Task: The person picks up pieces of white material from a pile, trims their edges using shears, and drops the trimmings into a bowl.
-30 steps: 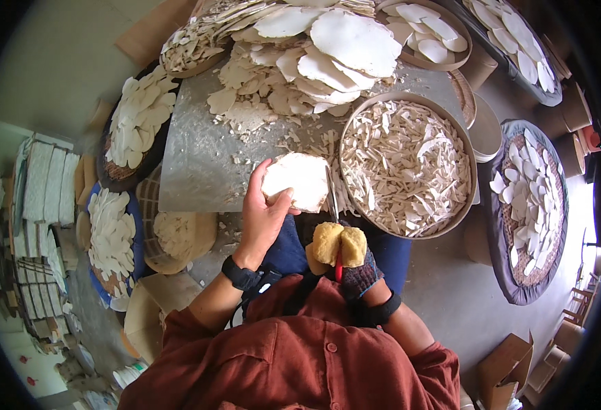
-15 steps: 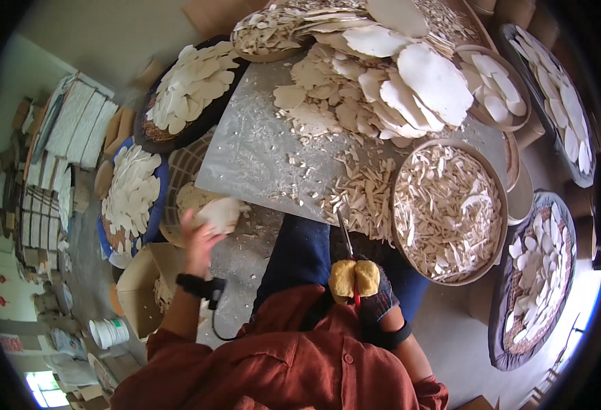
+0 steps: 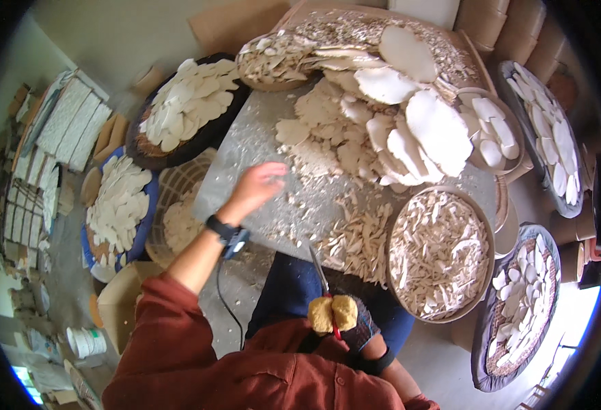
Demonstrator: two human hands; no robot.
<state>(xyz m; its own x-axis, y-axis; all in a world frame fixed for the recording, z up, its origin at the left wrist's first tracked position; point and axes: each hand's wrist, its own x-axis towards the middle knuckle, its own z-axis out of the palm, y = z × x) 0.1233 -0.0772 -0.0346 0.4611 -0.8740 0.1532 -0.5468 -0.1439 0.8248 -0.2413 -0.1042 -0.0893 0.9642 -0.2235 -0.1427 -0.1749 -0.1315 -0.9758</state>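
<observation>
My bare left hand [image 3: 254, 191] is over the left part of the grey tabletop [image 3: 235, 154], its fingers stretched toward a heap of pale, flat, roundish slices [image 3: 324, 133]. Nothing shows in it. Close to my lap, my right hand [image 3: 359, 328], in a dark glove, grips scissors [image 3: 319, 270] with red handles and thick yellow foam padding. Their blades point up toward the table's near edge, with no slice between them. Larger white slices [image 3: 437, 133] overlap on the heap's right side. Narrow trimmed strips [image 3: 358, 236] lie at the near edge.
A round tub [image 3: 490, 273] full of strips stands at the table's near right corner. Left of the table are a woven basket [image 3: 156, 219] with slices, a blue-rimmed tray [image 3: 151, 205] and a cardboard box [image 3: 119, 294]. More slice-covered trays [image 3: 481, 335] stand at the right. A cable hangs from my left wrist.
My left hand has moved right from above the woven basket to over the tabletop. The pale slice at its fingers is gone from them. My right hand still holds the scissors; the view has shifted.
</observation>
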